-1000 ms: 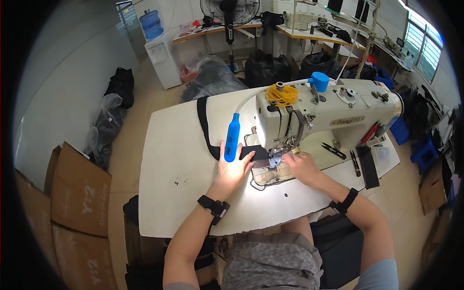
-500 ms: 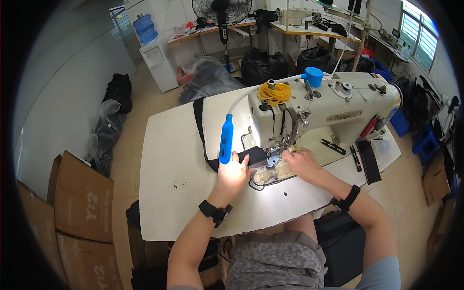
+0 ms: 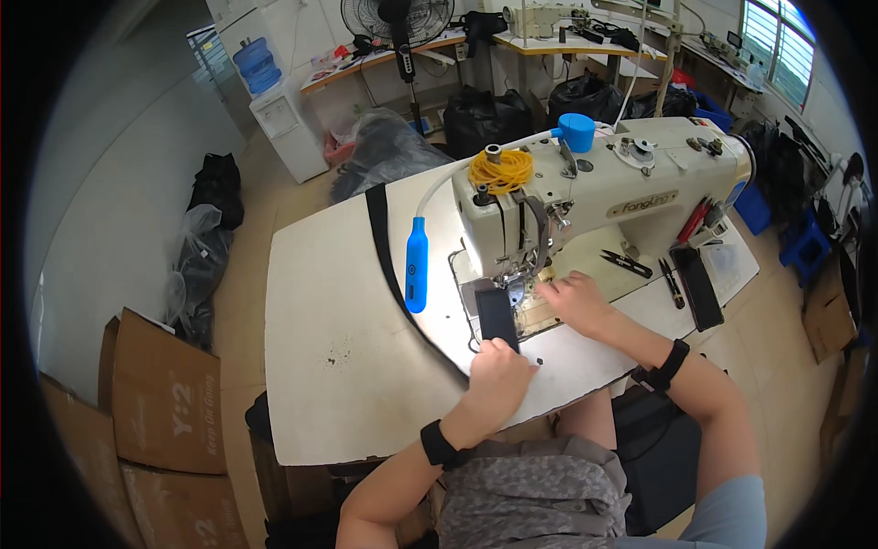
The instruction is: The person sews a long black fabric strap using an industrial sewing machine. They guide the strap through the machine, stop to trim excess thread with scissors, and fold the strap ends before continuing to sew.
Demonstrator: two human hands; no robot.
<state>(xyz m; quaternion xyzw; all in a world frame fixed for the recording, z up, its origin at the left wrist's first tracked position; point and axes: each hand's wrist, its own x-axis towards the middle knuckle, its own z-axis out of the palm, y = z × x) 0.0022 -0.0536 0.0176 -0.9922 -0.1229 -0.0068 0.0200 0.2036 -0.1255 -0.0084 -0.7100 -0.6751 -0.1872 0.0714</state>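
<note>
1. One black fabric piece [image 3: 497, 316] is lying on the near side of the sewing machine [image 3: 604, 188], its far end sitting close by the presser foot [image 3: 519, 291]; its long axis is running near to far, the near end slanting slightly right.
2. The left hand [image 3: 499, 378] is the nearer one, touching that near end, so the piece is extending from its grip toward the far side.
3. That grip is holding almost fully closed over the near end, its fingertips hiding from view.
4. The right hand [image 3: 578, 304] is resting right of the piece, apart from it, fingers bending beside the presser foot; how far open its grip is, or whether it is pinching anything, I cannot tell.
5. Farther left, a black strap [image 3: 389, 261] is crossing the counter [image 3: 334, 293] toward the left hand.
6. A blue lamp [image 3: 417, 270] is hanging between strap and machine.
</note>
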